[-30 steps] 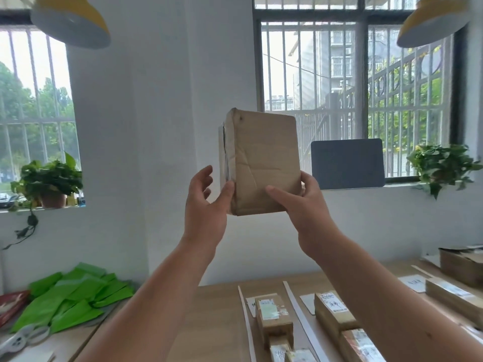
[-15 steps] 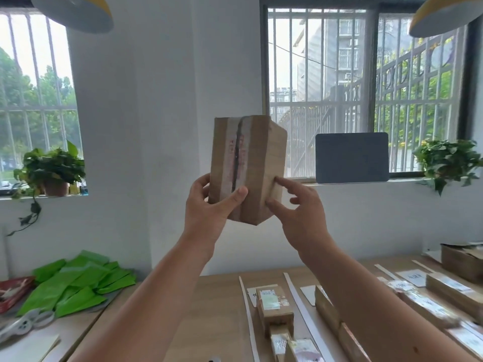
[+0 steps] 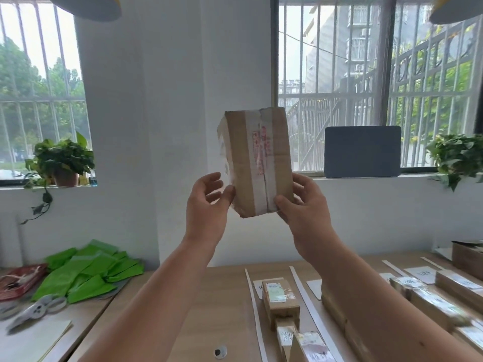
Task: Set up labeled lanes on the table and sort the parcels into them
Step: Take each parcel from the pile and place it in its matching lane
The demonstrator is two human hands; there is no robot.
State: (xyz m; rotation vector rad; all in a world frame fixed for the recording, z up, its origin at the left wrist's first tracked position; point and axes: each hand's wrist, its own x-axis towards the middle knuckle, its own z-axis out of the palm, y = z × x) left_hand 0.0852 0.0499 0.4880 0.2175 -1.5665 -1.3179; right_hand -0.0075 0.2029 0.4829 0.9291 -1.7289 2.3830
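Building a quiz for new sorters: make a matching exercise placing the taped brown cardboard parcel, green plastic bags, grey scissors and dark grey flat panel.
1 taped brown cardboard parcel; 2 green plastic bags; 3 grey scissors; 4 dark grey flat panel.
A right window sill; B left table, nearer side; C in the air, gripped by right hand; D left table, by the wall.
Pairs: 1-C, 2-D, 3-B, 4-A.

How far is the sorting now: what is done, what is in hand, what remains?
Done: white strips mark lanes on the table, and parcels lie in them. In hand: the right hand grips a taped parcel held up, the left hand touching it. Left: setting this parcel in a lane.
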